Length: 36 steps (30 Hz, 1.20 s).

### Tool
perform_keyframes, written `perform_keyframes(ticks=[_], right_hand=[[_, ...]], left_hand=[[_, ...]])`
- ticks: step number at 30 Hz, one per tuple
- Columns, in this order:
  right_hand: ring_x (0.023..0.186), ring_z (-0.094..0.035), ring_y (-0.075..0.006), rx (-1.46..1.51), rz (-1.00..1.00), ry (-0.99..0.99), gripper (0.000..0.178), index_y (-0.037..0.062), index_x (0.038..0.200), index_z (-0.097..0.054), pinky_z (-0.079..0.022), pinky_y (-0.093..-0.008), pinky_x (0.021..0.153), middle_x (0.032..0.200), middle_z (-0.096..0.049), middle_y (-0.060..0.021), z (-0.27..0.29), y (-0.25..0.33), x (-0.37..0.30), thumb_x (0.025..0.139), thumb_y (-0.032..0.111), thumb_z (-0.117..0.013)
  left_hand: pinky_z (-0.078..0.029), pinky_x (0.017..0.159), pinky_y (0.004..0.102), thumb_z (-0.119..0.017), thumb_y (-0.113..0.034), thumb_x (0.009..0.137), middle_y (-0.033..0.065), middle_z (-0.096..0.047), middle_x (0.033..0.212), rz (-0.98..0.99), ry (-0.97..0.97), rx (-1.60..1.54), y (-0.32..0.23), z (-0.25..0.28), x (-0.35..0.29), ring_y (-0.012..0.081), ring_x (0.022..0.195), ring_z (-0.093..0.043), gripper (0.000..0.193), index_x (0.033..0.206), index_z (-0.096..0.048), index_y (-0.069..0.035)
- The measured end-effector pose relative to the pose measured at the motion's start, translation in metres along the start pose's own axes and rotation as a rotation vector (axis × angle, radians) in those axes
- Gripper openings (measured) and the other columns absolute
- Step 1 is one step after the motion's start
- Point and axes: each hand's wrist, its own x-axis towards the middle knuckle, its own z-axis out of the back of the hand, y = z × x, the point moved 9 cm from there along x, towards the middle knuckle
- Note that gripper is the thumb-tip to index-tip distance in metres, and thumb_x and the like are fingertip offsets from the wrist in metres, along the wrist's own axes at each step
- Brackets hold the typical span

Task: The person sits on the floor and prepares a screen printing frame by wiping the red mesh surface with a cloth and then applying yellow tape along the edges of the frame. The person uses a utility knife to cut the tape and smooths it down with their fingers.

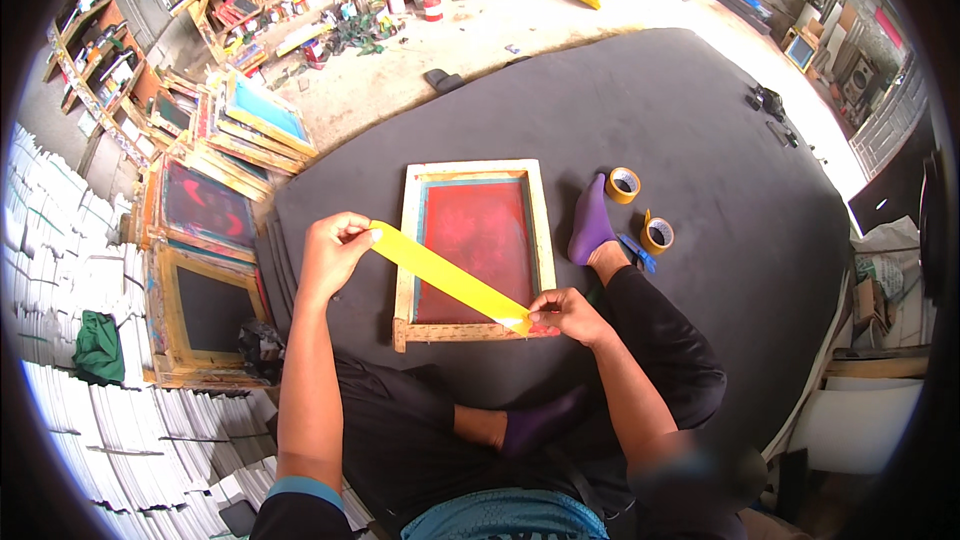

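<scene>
– Grip?
– Right hand (568,318) pinches one end of yellow tape strip (452,277) by near-right corner of wooden-framed printing screen (480,230); left hand (338,248) pinches the other, outside screen's left edge. Strip slants across screen, contact unclear.
– Screen?
– Flat on black mat (735,160). Tape roll (625,199) and second tape roll (660,249) between it and mat's right edge.
– Containers?
– Red-and-white bucket (432,10), past mat's far-left edge; contents can't tell.
</scene>
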Motion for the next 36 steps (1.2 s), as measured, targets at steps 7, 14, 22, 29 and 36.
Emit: perform_keyframes(ticks=[7,14,22,29,36], right_hand=[[0.084,-0.071,-0.0125,0.315,-0.068,0.121,0.01,0.0046,0.1,-0.073,-0.054,-0.0281,0.075,0.09,-0.074,-0.0031,-0.026,0.024,-0.031,0.098,0.014,-0.076],[0.082,-0.071,-0.0126,0.498,-0.057,0.154,0.01,0.0049,0.099,-0.072,-0.055,-0.0274,0.073,0.088,-0.073,-0.0036,-0.039,0.079,-0.03,0.098,0.014,-0.075],[0.073,-0.069,-0.0112,0.611,-0.045,0.043,0.01,0.0026,0.101,-0.07,-0.055,-0.0246,0.066,0.087,-0.072,-0.0046,-0.051,0.121,-0.009,0.099,0.012,-0.073],[0.074,-0.065,-0.0084,0.427,-0.068,-0.106,0.015,0.0036,0.103,-0.07,-0.052,-0.0233,0.065,0.088,-0.071,-0.0021,-0.043,0.133,0.007,0.1,0.018,-0.075],[0.073,-0.065,-0.0094,0.317,-0.113,-0.115,0.015,0.0028,0.103,-0.069,-0.051,-0.0241,0.063,0.086,-0.071,-0.0025,-0.048,0.144,0.006,0.1,0.016,-0.074]], left_hand=[[-0.055,0.072,0.0286,-0.078,-0.009,0.095,0.0119,-0.08,0.09,0.038,0.054,0.12,0.049,-0.023,0.037,0.0112,0.081,-0.072,0.016,0.101,-0.074,0.005],[-0.055,0.066,0.0294,-0.08,-0.019,0.094,0.0117,-0.078,0.088,0.165,0.043,0.177,0.1,-0.029,0.05,0.0123,0.076,-0.071,0.03,0.116,-0.075,0.001],[-0.045,0.05,0.0259,-0.081,-0.028,0.096,0.0017,-0.069,0.075,0.169,-0.391,0.03,0.087,0.005,0.022,0.0063,0.057,-0.057,0.036,0.119,-0.075,-0.002],[-0.04,0.046,0.0227,-0.074,-0.037,0.101,0.0072,-0.071,0.073,0.476,-0.112,-0.556,0.024,-0.116,-0.113,0.0061,0.05,-0.051,0.037,0.088,-0.074,-0.003],[-0.039,0.048,0.0207,-0.078,-0.027,0.101,0.0076,-0.072,0.09,0.454,-0.252,-0.878,-0.007,-0.176,-0.121,0.0029,0.054,-0.049,0.028,0.109,-0.074,0.0]])
